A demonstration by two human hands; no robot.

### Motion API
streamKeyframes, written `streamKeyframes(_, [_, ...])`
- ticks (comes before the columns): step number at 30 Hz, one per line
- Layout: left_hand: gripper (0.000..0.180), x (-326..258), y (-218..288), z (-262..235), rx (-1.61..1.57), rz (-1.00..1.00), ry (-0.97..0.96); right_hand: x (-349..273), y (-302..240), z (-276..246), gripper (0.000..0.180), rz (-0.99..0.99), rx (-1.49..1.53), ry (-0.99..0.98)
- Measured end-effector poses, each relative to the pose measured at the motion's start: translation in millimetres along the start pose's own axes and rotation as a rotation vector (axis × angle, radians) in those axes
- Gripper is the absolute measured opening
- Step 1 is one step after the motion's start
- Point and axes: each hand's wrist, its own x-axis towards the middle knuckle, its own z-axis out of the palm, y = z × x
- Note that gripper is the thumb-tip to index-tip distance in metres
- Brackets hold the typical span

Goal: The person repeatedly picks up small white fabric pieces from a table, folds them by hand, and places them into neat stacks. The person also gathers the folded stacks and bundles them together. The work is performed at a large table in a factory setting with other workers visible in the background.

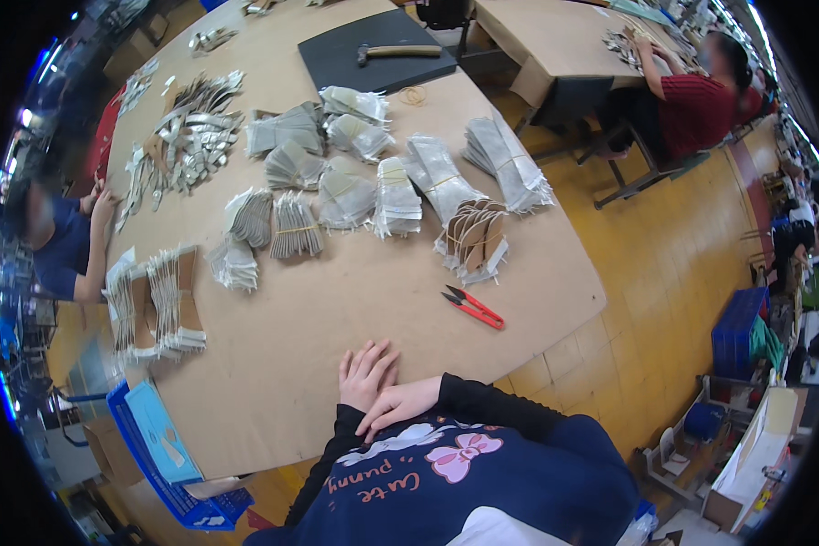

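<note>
At the near edge of the brown-covered table (291,337), my left hand (366,373) lies palm down with its fingers stretched out and holds nothing. Across its wrist rests my right hand (402,403), fingers loosely extended, with no object in it. Red-handled thread snips (478,310) with dark blades lie to the right, a short way beyond my hands. Farther off are several bundles of flat grey pieces, among them a banded bundle (297,226) and a bundle with curved brown pieces (472,238).
More strapped stacks (159,305) stand at the left. Beyond them lies a loose pile of strips (187,136). A hammer (400,52) rests on a black board (323,55). A person in blue (64,237) sits left; another in dark red (696,109) works at a far table. A blue crate (168,505) stands lower left.
</note>
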Motion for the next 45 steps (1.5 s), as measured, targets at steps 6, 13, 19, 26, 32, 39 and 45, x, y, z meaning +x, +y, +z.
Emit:
streamKeyframes(6, [0.029,9,-7,4,-0.009,-0.038,-0.005,-30,-28,-14,0.039,-0.303,-0.756,0.952])
streamKeyframes(13, [0.027,13,2,1,-0.014,-0.069,0.001,-67,-64,-96,0.102,0.162,-1.381,2.203])
streamKeyframes(19, [0.028,13,0,2,-0.019,-0.06,0.021,-101,-54,-107,0.088,-0.285,-0.752,2.158])
streamKeyframes(26, [0.028,11,-2,3,-0.012,-0.044,0.023,-164,-18,-85,0.041,-1.008,0.578,1.736])
streamKeyframes(32, [0.028,11,-3,5,-0.002,-0.04,0.028,-172,5,-56,0.043,-1.104,0.576,1.56])
streamKeyframes(39, [0.028,11,-2,5,-0.003,-0.029,0.052,-180,12,-61,0.042,-1.109,0.575,1.553])
streamKeyframes(45, [0.029,11,-1,3,-0.021,-0.042,0.039,-187,13,-66,0.038,-1.077,0.578,1.565])
